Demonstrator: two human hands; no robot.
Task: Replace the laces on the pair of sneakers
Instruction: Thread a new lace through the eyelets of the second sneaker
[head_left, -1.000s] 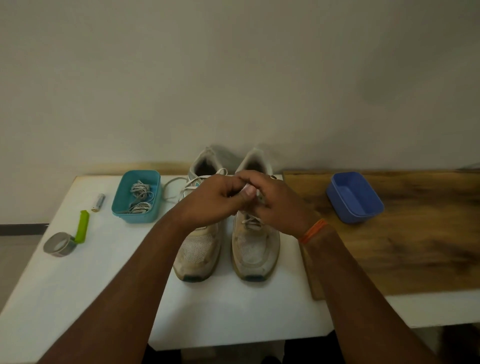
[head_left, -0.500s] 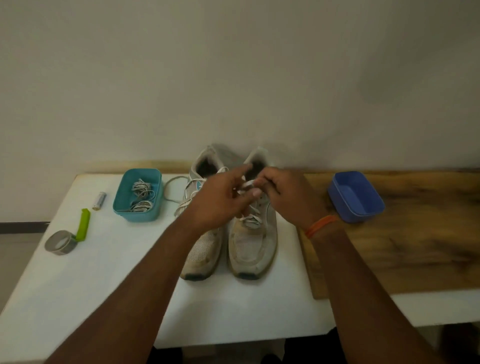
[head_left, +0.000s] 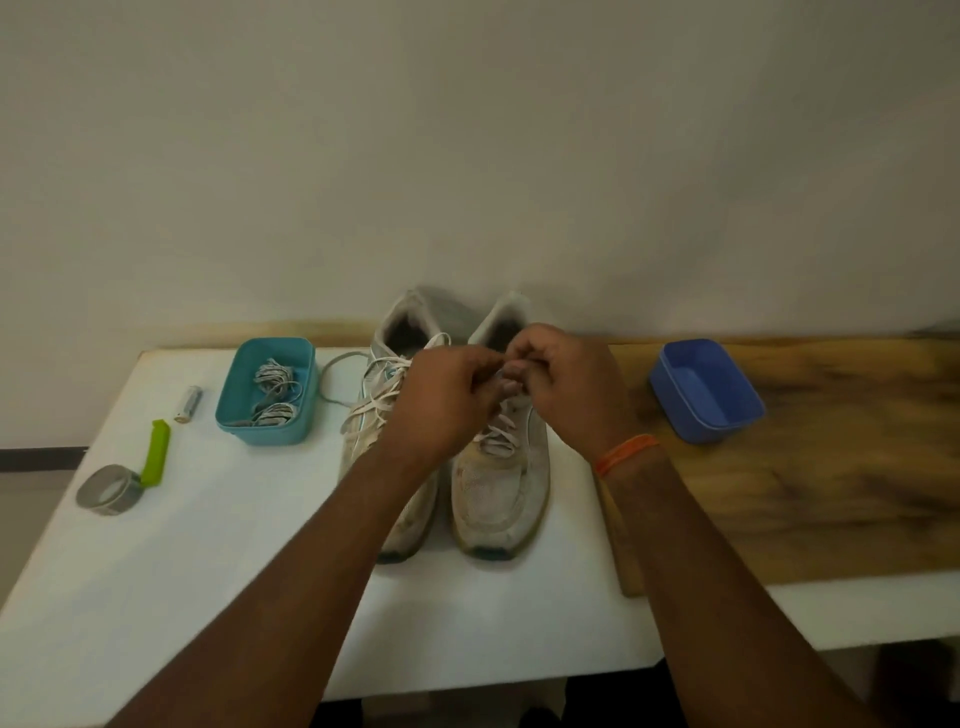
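Note:
Two worn white sneakers stand side by side on the white table, toes toward me. The left sneaker has loose white laces trailing off to its left. Over the upper eyelets of the right sneaker both hands meet. My left hand and my right hand each pinch the right sneaker's white lace with curled fingers. The knot area is hidden behind my fingers. A teal box at the left holds coiled grey-white laces.
An empty blue box sits on a wooden board at the right. At the table's left lie a battery, a green clip and a roll of grey tape. A wall rises just behind the shoes.
Both hands have shifted slightly right and away from me, from between the shoes to over the right sneaker's top eyelets, still working the lace. The sneakers sit a little farther from me in view.

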